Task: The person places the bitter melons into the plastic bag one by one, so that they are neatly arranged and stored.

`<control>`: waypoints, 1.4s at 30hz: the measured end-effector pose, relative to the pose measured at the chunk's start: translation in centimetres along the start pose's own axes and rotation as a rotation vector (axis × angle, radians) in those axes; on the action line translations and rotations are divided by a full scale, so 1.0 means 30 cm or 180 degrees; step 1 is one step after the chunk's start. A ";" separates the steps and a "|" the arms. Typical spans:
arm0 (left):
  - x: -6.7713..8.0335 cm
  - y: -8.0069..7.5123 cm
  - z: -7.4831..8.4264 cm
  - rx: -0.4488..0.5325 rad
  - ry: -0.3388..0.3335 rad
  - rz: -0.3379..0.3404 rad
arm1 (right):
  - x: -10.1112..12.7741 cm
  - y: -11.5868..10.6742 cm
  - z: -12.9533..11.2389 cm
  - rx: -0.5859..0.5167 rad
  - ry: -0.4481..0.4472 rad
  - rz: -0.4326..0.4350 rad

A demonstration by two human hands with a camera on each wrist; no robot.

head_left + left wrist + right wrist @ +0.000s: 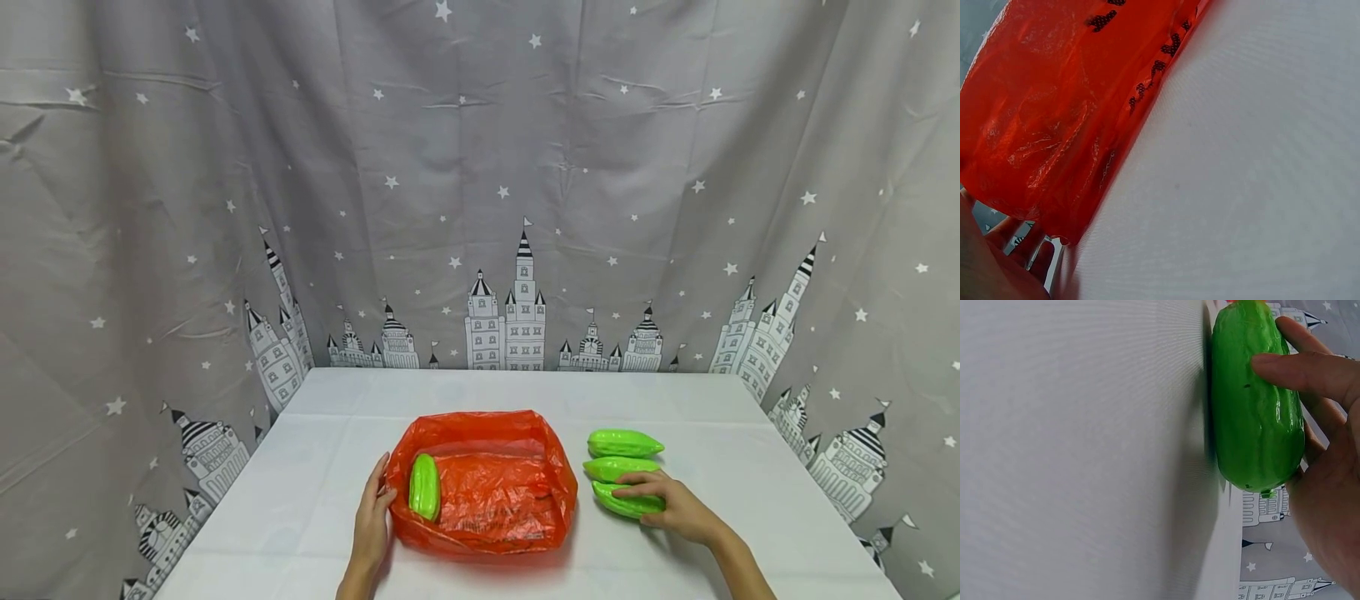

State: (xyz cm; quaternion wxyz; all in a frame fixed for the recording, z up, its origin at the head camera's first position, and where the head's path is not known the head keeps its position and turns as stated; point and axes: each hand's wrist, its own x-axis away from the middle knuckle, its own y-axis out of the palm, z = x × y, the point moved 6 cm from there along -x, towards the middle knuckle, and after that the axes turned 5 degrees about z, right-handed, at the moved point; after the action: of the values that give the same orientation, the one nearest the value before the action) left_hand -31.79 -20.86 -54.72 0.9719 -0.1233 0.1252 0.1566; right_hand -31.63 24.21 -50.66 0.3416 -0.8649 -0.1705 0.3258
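While the right hand [675,508] curls loosely over the nearest gourd [626,502], a slack grip risks dropping it short of the bag [487,483], which the flat left hand [372,517] steadies.

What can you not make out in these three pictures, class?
- Black printed lettering on the crumpled orange plastic bag: left wrist view, cut off and creased.
- Underside of the nearest glossy green toy gourd: head view, right hand covers it.
- Left hand fingertips: head view, behind the bag wall.
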 end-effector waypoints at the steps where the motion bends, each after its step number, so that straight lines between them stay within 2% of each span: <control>1: 0.001 0.000 0.000 -0.0009 0.0000 -0.0007 | 0.001 0.001 0.002 0.0026 -0.0028 0.0012; 4: 0.001 0.001 0.000 -0.0012 0.0001 -0.0017 | 0.001 0.003 0.000 0.0086 -0.0098 0.0042; 10: 0.001 0.002 0.005 -0.0001 0.0028 -0.0005 | 0.000 -0.001 -0.016 0.0116 -0.0013 -0.0010; 21: -0.003 0.004 0.002 -0.0026 0.0030 -0.0023 | 0.000 0.008 -0.061 -0.0097 -0.0065 0.0077; 29: -0.002 0.002 0.003 -0.0042 0.0015 -0.0025 | -0.010 0.013 -0.099 -0.0215 0.0065 0.0221; 35: -0.001 0.003 0.001 -0.0006 -0.0024 -0.0041 | -0.041 -0.007 -0.187 -0.0422 0.0140 0.0338; 42: 0.002 0.004 0.007 -0.0014 0.0002 -0.0052 | -0.062 -0.006 -0.203 -0.0624 0.0249 0.0443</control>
State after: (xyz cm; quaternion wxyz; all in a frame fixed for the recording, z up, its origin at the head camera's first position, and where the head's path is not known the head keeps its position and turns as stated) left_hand -31.73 -20.69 -54.58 0.9728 -0.1265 0.1242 0.1488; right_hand -28.86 20.45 -46.33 0.2383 -0.9160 -0.1276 0.2966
